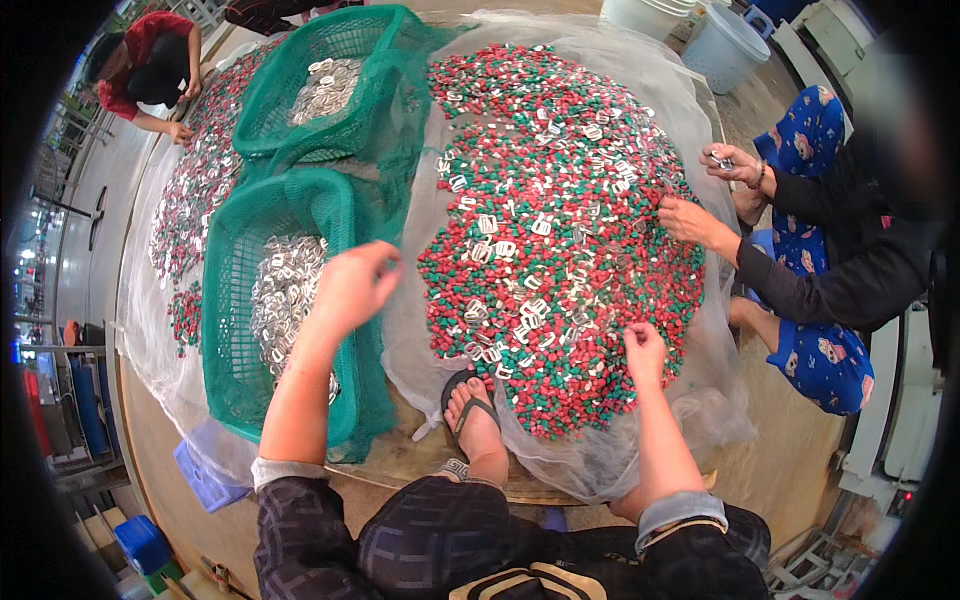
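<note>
Left hand [352, 288] raised above the near green mesh basket [232, 300] of small silvery metal buckles [285, 295], fingers curled loosely; whether anything sits inside the grip cannot be told, perhaps a buckle. Right hand [644, 352] down on the wide heap of red and green plastic pellets [560, 220] mixed with white buckles, fingertips pinched narrow into the pile. Heap spread on sheer white netting [640, 440]. Sandalled foot [470, 410] at the heap's near edge. Co-worker's hands [690, 218] picking at the right side.
</note>
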`<state>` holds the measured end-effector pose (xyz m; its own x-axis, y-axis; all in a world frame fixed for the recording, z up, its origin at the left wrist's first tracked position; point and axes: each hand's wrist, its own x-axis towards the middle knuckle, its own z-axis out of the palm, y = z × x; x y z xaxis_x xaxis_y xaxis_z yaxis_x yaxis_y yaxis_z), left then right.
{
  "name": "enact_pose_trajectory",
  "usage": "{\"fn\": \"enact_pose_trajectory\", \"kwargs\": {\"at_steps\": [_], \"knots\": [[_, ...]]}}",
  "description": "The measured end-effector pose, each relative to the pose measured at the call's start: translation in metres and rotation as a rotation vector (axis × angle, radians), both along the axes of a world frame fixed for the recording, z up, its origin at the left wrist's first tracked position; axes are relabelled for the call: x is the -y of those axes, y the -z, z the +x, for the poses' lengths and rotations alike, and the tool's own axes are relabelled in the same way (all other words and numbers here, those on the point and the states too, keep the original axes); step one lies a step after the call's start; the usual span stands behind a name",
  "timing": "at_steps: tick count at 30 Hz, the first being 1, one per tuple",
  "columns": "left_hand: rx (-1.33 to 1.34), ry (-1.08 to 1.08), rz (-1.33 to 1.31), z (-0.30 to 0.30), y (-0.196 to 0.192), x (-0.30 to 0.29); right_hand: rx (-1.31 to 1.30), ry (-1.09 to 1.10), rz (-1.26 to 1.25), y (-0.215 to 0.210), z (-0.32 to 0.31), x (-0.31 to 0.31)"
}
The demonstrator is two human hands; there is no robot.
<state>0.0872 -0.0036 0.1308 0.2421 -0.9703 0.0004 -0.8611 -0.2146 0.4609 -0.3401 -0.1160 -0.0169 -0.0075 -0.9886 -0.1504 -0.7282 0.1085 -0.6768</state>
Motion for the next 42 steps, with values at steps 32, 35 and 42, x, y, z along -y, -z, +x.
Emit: {"fn": "enact_pose_trajectory", "kwargs": {"at_steps": [32, 35, 42], "knots": [[-1.466, 0.03, 0.497, -0.176, 0.117, 0.131, 1.001, 0.231, 0.671, -0.02, 0.002, 0.016], [-1.519, -0.033, 0.544, -0.195, 0.105, 0.121, 0.455, 0.042, 0.402, 0.024, 0.005, 0.014], [-0.144, 0.467, 0.224, -0.217, 0.122, 0.085, -0.114, -0.032, 0.411, -0.019, 0.057, 0.014]]}}
